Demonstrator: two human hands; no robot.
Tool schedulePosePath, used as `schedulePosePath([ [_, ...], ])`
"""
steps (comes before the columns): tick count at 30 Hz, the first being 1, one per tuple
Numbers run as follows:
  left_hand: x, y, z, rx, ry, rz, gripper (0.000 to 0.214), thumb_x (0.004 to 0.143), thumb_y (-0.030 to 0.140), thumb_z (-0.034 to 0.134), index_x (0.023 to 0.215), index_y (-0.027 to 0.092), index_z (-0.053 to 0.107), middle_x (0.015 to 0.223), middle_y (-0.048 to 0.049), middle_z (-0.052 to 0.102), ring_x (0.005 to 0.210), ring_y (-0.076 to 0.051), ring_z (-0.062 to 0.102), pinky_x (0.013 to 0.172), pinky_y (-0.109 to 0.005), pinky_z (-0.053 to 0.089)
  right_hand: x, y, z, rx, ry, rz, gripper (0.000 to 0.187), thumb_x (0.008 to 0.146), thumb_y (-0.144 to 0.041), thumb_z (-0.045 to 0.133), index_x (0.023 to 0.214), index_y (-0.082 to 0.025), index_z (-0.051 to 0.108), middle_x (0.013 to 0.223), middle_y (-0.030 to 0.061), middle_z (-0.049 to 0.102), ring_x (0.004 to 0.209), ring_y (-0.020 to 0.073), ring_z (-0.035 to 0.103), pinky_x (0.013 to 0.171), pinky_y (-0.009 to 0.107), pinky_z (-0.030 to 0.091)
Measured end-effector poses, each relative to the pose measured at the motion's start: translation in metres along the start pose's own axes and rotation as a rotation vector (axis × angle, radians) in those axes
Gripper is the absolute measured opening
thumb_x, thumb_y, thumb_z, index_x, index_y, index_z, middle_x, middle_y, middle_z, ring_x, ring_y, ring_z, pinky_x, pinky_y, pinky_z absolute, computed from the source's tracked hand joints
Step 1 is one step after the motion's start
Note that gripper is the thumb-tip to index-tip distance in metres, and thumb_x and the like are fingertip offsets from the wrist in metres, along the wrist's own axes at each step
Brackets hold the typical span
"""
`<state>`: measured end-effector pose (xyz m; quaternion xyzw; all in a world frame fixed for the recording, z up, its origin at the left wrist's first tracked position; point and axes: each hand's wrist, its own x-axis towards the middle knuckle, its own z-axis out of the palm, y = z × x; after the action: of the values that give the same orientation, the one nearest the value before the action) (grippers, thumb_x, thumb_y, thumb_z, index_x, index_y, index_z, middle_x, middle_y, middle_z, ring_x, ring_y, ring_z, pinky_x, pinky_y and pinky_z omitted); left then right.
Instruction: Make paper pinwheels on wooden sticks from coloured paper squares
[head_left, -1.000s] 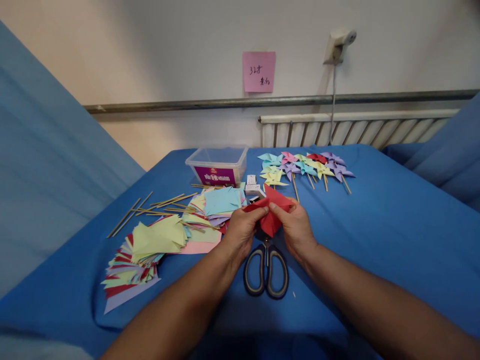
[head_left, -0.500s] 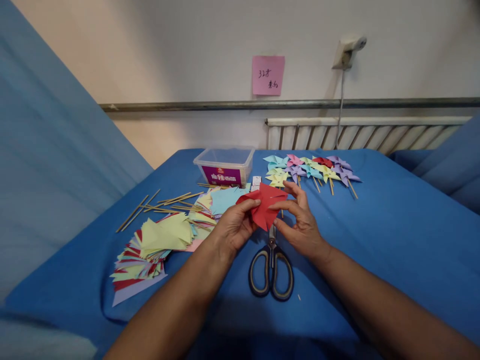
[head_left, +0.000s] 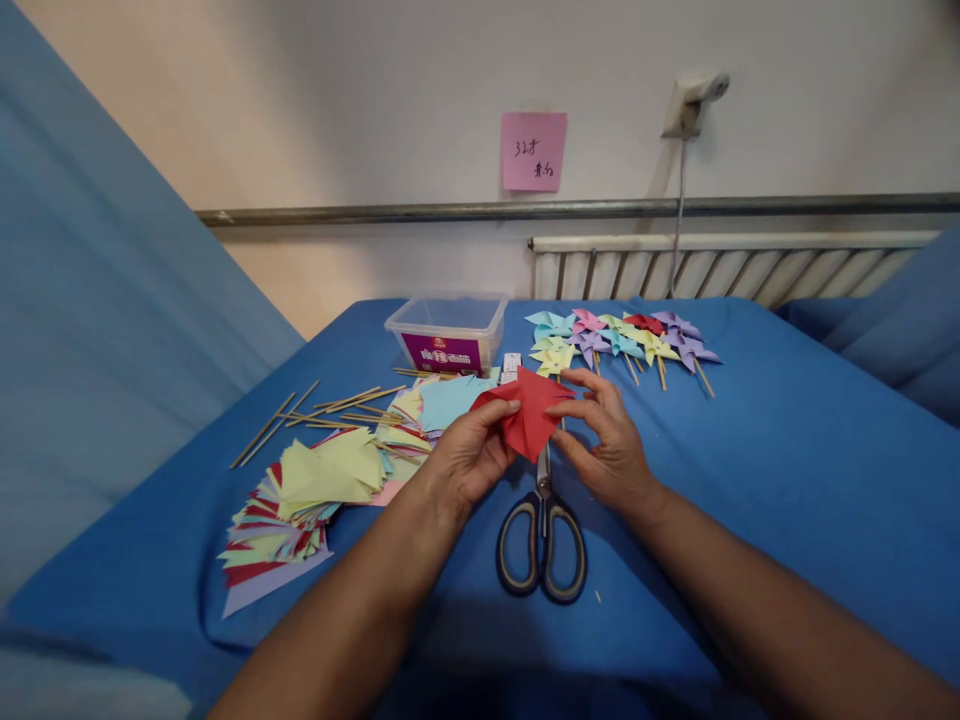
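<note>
Behind the blue-covered bench [head_left: 750, 430], a pale wall [head_left: 360, 110] carried a pink note [head_left: 534, 150], a metal pipe [head_left: 442, 213] and, to the right, a wall socket [head_left: 682, 110] with a cord running down in front of a white radiator [head_left: 720, 262]. Red paper [head_left: 534, 410], its edges slit, was held up over the near middle of the bench. The left hand [head_left: 472, 442] had its grip clamped on the paper's left side, thumb on top. On the right hand [head_left: 611, 445], the grip was apart, thumb and fingers spread around the paper's right edge; I could not tell whether the fingertips pressed on it. Below, scissors [head_left: 543, 488] lay with their handles toward the person and their blade tips hidden under the paper. To the left were fanned stacks of coloured paper [head_left: 330, 475] and loose thin sticks [head_left: 352, 402]; beyond them stood a clear plastic box [head_left: 450, 335] with a purple label. Finished pinwheels [head_left: 621, 342] on sticks lay grouped at the far right of the box.
</note>
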<state>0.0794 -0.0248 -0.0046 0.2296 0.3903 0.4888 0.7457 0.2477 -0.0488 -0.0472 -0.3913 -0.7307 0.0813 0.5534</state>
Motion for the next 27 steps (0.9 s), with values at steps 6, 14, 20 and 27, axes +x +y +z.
schedulePosePath([
  [6,0.000,0.000,-0.001,0.028,-0.036,0.001,0.021,0.072,0.001,0.064,0.089,0.012,0.069,0.082,-0.0067,0.074,0.068,-0.015,0.068,0.067,-0.025,0.055,0.004,0.000,-0.004,-0.089,-0.012,-0.128,0.020,0.085,-0.020,0.065,0.096,-0.035,0.072,0.126,0.0039,0.058,0.122,0.0272,0.052,0.102,0.052,0.041],
  [14,-0.007,-0.003,0.003,0.163,-0.086,0.081,0.020,0.068,0.005,0.071,0.086,0.014,0.072,0.078,-0.0074,0.074,0.067,-0.017,0.067,0.067,-0.026,0.054,0.003,-0.009,-0.004,0.052,-0.020,0.036,0.004,0.085,-0.027,0.066,0.085,-0.028,0.070,0.125,0.0053,0.059,0.120,0.0267,0.053,0.103,0.050,0.039],
  [20,-0.008,-0.005,0.003,0.221,-0.151,0.082,0.020,0.068,0.008,0.074,0.087,0.014,0.074,0.083,-0.0088,0.075,0.070,-0.019,0.069,0.068,-0.029,0.057,0.001,-0.008,-0.001,0.179,0.010,0.238,0.012,0.082,-0.023,0.065,0.070,-0.022,0.063,0.115,0.0082,0.062,0.109,0.0245,0.058,0.093,0.043,0.045],
  [27,-0.005,-0.007,0.000,0.204,-0.105,0.014,0.026,0.067,0.006,0.076,0.091,0.014,0.074,0.084,-0.0107,0.076,0.071,-0.022,0.071,0.066,-0.032,0.058,0.003,-0.004,-0.002,0.186,-0.001,0.299,0.015,0.077,-0.019,0.064,0.064,-0.022,0.058,0.103,0.0075,0.064,0.104,0.0243,0.060,0.088,0.040,0.046],
])
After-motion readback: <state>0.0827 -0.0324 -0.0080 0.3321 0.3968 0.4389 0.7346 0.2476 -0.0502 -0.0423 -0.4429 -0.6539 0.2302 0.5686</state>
